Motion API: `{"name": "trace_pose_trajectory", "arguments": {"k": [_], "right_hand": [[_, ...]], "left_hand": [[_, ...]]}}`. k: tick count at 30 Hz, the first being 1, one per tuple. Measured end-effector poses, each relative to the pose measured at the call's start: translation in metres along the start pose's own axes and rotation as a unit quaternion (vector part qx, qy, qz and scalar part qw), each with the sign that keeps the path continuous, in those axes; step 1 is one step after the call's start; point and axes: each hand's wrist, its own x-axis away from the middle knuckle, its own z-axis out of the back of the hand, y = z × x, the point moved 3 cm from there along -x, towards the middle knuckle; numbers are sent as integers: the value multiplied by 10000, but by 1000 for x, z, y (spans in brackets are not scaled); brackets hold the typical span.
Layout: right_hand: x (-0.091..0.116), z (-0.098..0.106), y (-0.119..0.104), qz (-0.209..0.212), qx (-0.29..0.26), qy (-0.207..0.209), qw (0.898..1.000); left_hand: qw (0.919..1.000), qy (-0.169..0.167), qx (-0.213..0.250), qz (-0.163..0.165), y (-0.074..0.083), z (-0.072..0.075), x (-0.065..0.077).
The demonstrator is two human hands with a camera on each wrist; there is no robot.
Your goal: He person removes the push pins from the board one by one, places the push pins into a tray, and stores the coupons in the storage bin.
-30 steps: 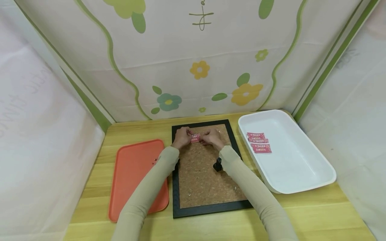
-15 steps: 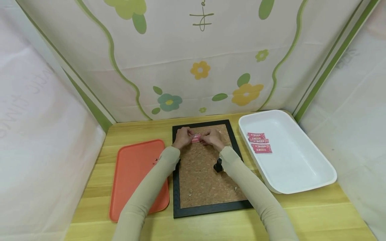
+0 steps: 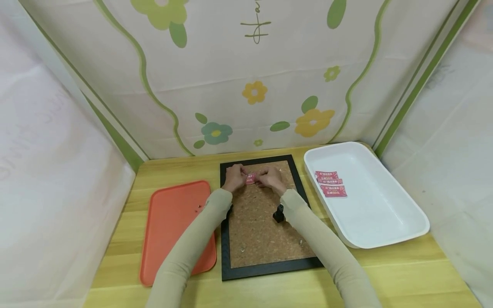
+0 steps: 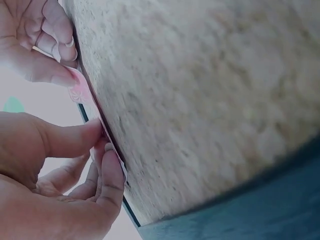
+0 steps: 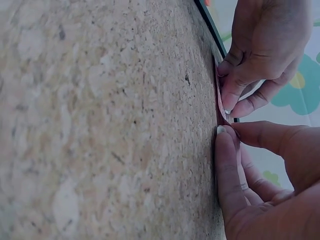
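Note:
A pink printed coupon (image 3: pixel 250 179) lies against the corkboard (image 3: pixel 265 222) near its top edge, between both hands. My left hand (image 3: pixel 235 177) is at its left end; thumb and forefinger pinch what looks like a tiny pushpin, mostly hidden by the fingertips. In the left wrist view, the coupon (image 4: pixel 84 92) stretches past those fingers along the cork. My right hand (image 3: pixel 271 177) holds the right end, with thumb and forefinger (image 5: pixel 227 150) at the paper's edge. Several small pushpins (image 3: pixel 199 207) sit on the red tray (image 3: pixel 173 231).
To the right stands a white tub (image 3: pixel 385 205) with several pink coupons (image 3: pixel 333 191) overlapping at its left side. The corkboard has a black frame (image 3: pixel 269 268), with small shiny pins (image 3: pixel 242 250) near its lower corners. A printed cloth (image 3: pixel 215 94) hangs behind the table.
Both hands stay at the coupon with only slight finger movement. The head view has tilted up a little.

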Motion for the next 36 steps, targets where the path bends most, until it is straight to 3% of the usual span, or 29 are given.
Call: {"name": "trace_pose_trajectory", "arguments": {"k": [10, 19, 27, 36], "right_hand": [[3, -3, -1, 27, -169, -122, 9998], [5, -2, -1, 94, -169, -197, 9996], [8, 4, -1, -22, -205, -381, 9991], [16, 18, -3, 13, -91, -452, 9989]], "left_hand": [[9998, -116, 65, 142, 0, 4, 7], [9971, -271, 553, 441, -4, 11, 15], [9953, -73, 876, 417, -12, 21, 20], [9846, -269, 1637, 543, -19, 22, 27]]}}
